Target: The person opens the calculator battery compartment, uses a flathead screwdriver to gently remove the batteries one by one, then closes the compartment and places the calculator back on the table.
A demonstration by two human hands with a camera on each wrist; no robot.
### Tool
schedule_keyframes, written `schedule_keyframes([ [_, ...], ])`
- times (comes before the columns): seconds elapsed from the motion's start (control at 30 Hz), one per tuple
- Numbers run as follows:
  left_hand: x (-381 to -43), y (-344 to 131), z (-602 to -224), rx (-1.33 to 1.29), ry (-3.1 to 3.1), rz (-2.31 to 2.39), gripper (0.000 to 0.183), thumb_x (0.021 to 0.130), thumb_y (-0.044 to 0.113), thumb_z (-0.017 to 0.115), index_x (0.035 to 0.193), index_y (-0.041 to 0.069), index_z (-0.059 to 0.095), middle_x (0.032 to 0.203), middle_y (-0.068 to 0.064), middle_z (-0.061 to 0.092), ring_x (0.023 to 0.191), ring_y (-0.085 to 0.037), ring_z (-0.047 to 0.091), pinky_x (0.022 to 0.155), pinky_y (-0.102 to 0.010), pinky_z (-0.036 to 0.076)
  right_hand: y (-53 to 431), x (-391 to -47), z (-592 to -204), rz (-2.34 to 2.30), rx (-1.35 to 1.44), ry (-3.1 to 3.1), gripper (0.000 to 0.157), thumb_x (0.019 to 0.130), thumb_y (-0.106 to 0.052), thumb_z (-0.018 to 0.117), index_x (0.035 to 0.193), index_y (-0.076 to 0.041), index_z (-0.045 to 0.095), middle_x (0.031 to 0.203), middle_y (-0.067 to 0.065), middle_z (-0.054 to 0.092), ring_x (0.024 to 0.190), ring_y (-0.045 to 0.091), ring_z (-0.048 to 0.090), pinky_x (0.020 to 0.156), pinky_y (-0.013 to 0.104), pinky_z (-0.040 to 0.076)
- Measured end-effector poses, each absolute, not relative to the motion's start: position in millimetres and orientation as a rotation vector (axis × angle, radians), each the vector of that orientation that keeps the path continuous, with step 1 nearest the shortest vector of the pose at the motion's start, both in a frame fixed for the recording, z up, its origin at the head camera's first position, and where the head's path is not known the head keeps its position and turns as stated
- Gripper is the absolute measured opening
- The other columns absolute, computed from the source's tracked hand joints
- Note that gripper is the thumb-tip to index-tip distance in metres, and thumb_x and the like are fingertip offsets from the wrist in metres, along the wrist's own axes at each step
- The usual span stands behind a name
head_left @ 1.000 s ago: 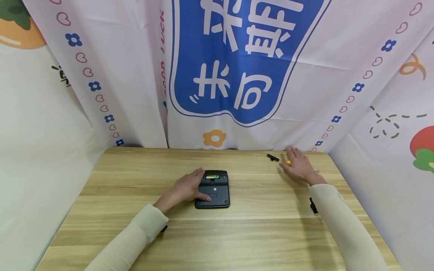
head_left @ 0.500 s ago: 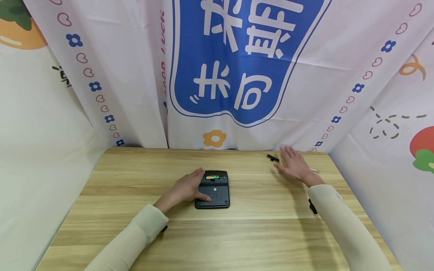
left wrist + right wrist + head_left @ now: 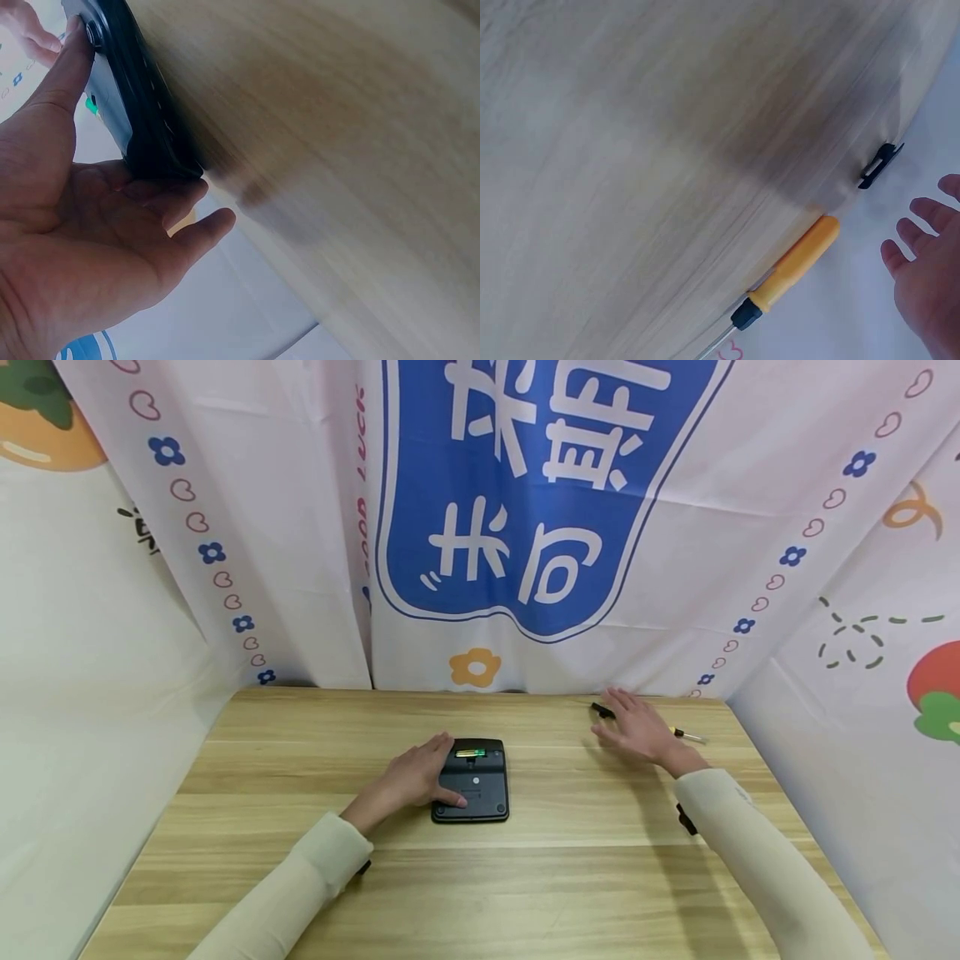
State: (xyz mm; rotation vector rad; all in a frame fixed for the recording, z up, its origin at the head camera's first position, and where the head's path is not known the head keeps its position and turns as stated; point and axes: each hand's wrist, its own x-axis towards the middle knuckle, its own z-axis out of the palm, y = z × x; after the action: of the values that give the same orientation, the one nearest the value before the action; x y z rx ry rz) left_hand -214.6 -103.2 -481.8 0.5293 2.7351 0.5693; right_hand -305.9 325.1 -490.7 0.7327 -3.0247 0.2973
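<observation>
A black device that looks like a calculator (image 3: 486, 790) lies face down on the table, its battery compartment uncovered. One green and gold battery (image 3: 471, 752) sits in that compartment. My left hand (image 3: 408, 777) holds the device by its left side, thumb on the back and fingers along the far left edge. Over by the back right, my right hand (image 3: 636, 728) hovers with fingers spread, holding nothing. Partly behind its fingertips is a small black cover (image 3: 602, 711), plainer in the right wrist view. A screwdriver with a yellow handle (image 3: 799, 259) lies beneath and beside that hand.
The wooden table (image 3: 480, 893) ends at a printed cloth (image 3: 315, 568) hanging behind it, with pale cloth walls at both sides. Small black pieces show at each forearm, probably the wrist cameras (image 3: 686, 819).
My right hand has moved left, away from the screwdriver and over toward the small black cover, so the screwdriver's shaft now shows behind it. The left hand and device stay put.
</observation>
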Motion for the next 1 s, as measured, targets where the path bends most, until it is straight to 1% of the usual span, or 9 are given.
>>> schedule_keyframes([
  [0.13, -214.3, -103.1, -481.3, 0.525, 2.735, 0.573, 0.112, 0.084, 0.051, 0.088, 0.164, -0.002, 0.030, 0.171, -0.024, 0.028, 0.156, -0.040, 0.033, 0.125, -0.061, 0.032, 317.7, -305.5, -489.8, 0.285, 0.800, -2.972, 0.078, 0.105, -0.048, 0.057, 0.159, 0.005, 0.039, 0.163, 0.030, 0.040, 0.150, 0.051, 0.036, 0.121, 0.071, 0.029],
  [0.27, -214.2, -103.2, -480.8, 0.524, 2.736, 0.577, 0.112, 0.084, 0.050, 0.088, 0.164, -0.002, 0.029, 0.171, -0.024, 0.028, 0.157, -0.040, 0.032, 0.125, -0.061, 0.032, 308.6, -304.1, -489.1, 0.280, 0.850, -2.954, 0.075, 0.105, -0.046, 0.059, 0.157, 0.006, 0.043, 0.160, 0.030, 0.044, 0.148, 0.051, 0.040, 0.121, 0.070, 0.031],
  [0.57, -214.2, -103.1, -481.6, 0.535, 2.735, 0.578, 0.112, 0.084, 0.050, 0.088, 0.164, -0.003, 0.030, 0.171, -0.025, 0.028, 0.158, -0.039, 0.031, 0.125, -0.061, 0.031, 284.7, -298.0, -481.6, 0.301, 0.924, -2.955, 0.073, 0.105, -0.042, 0.062, 0.157, 0.005, 0.043, 0.159, 0.029, 0.046, 0.148, 0.051, 0.040, 0.123, 0.068, 0.030],
  [0.87, -214.8, -104.0, -482.4, 0.549, 2.746, 0.574, 0.112, 0.084, 0.051, 0.088, 0.163, -0.003, 0.030, 0.171, -0.025, 0.029, 0.157, -0.040, 0.032, 0.124, -0.061, 0.033, 266.1, -293.8, -475.6, 0.286, 1.003, -2.911, 0.072, 0.106, -0.043, 0.063, 0.158, 0.002, 0.044, 0.161, 0.025, 0.046, 0.149, 0.046, 0.042, 0.125, 0.063, 0.030],
  [1.0, -214.1, -104.3, -482.6, 0.554, 2.746, 0.578, 0.112, 0.084, 0.051, 0.088, 0.163, -0.003, 0.030, 0.170, -0.025, 0.029, 0.156, -0.040, 0.033, 0.124, -0.061, 0.033, 260.9, -291.9, -474.9, 0.280, 1.024, -2.902, 0.071, 0.106, -0.044, 0.062, 0.158, 0.001, 0.044, 0.161, 0.024, 0.046, 0.149, 0.045, 0.043, 0.124, 0.063, 0.031],
])
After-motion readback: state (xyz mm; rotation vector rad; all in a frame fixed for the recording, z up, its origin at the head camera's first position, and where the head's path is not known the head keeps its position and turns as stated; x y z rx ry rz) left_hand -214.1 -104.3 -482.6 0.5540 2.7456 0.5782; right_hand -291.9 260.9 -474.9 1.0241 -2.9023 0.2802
